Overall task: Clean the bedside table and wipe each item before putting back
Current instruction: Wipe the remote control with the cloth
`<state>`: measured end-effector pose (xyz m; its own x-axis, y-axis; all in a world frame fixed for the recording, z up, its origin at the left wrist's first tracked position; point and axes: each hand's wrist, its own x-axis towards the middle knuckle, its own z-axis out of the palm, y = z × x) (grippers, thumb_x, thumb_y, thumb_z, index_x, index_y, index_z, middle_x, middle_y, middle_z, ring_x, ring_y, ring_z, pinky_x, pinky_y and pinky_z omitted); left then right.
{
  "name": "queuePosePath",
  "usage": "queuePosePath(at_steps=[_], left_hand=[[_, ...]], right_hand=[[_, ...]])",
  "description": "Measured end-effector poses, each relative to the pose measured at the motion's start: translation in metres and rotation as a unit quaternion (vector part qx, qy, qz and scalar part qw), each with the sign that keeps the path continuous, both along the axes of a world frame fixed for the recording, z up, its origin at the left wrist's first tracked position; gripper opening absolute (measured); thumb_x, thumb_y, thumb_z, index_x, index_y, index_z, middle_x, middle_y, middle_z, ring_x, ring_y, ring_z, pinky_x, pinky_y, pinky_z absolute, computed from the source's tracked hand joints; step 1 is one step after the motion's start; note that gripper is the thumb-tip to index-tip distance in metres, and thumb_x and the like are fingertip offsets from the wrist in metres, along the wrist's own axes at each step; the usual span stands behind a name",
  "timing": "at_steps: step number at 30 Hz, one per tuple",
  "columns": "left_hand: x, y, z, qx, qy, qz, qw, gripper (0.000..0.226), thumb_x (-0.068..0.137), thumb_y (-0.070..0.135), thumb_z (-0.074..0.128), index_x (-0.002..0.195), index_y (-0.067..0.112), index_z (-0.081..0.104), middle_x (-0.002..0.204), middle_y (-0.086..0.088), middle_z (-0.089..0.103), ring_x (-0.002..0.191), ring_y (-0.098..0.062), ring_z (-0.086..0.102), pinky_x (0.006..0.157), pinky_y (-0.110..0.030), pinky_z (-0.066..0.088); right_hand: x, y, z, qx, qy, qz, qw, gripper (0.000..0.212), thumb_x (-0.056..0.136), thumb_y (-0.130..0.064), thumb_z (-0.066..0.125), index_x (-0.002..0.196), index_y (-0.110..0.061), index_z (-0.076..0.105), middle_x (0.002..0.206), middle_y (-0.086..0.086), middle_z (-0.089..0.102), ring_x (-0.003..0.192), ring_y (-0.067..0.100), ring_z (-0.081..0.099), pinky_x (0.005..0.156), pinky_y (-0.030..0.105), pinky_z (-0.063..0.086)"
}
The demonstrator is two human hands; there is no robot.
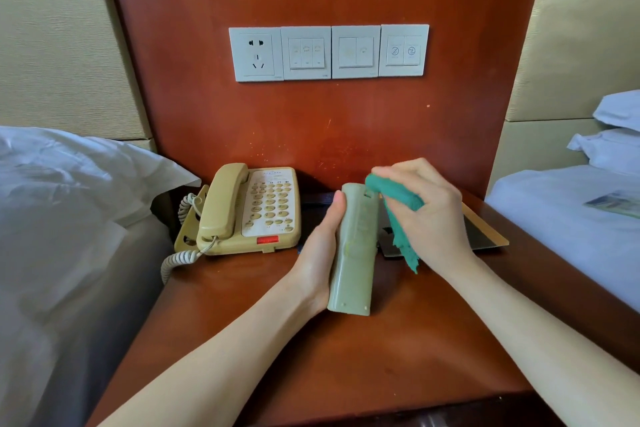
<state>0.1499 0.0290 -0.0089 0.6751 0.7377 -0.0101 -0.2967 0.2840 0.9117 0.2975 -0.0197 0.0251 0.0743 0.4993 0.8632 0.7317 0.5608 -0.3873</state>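
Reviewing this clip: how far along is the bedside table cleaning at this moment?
Nothing shows as finished. In hand: left hand holds the remote control while right hand rubs its top with the green cloth. Left: the telephone, dark folder and tabletop.

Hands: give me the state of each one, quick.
Left hand: closed around the remote, held above the table.
Right hand: closed on the green cloth, which touches the remote's top end.

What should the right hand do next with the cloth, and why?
Probably draw the green cloth down the remote: the right hand presses it only at the top end, while the left hand holds the remote off the table.
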Motion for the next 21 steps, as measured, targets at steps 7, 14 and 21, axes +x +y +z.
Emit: queuePosePath(at_steps=[7,14,21], left_hand=[[0.013,-0.006,0.001,-0.042,-0.068,-0.013,0.997,0.062,0.087,0.069,0.042,0.082,0.018,0.077,0.072,-0.004,0.069,0.059,-0.015,0.066,0.057,-0.026,0.054],[-0.014,0.011,0.010,-0.089,-0.096,0.127,0.983,0.074,0.090,0.068,0.034,0.126,0.009,0.059,0.126,-0.024,0.060,0.109,-0.036,0.060,0.093,-0.046,0.048],[-0.028,0.018,0.017,-0.062,-0.117,0.146,0.980,0.068,0.092,0.064,0.037,0.125,0.008,0.059,0.069,-0.006,0.069,0.061,-0.018,0.068,0.054,-0.028,0.055]], right_hand=[[-0.004,-0.003,0.000,-0.003,-0.009,0.002,1.000,0.029,0.080,0.006,0.067,0.105,-0.008,0.070,0.106,0.001,0.061,0.102,0.003,0.056,0.085,0.014,0.047],[-0.030,-0.009,-0.015,-0.126,-0.138,0.150,0.971,0.037,0.079,0.009,0.068,0.111,-0.010,0.072,0.107,0.001,0.060,0.102,0.016,0.057,0.090,0.029,0.047],[-0.034,-0.011,-0.018,-0.128,-0.193,0.181,0.956,0.034,0.079,0.003,0.071,0.110,-0.013,0.073,0.104,0.002,0.058,0.096,0.014,0.056,0.081,0.020,0.049]])
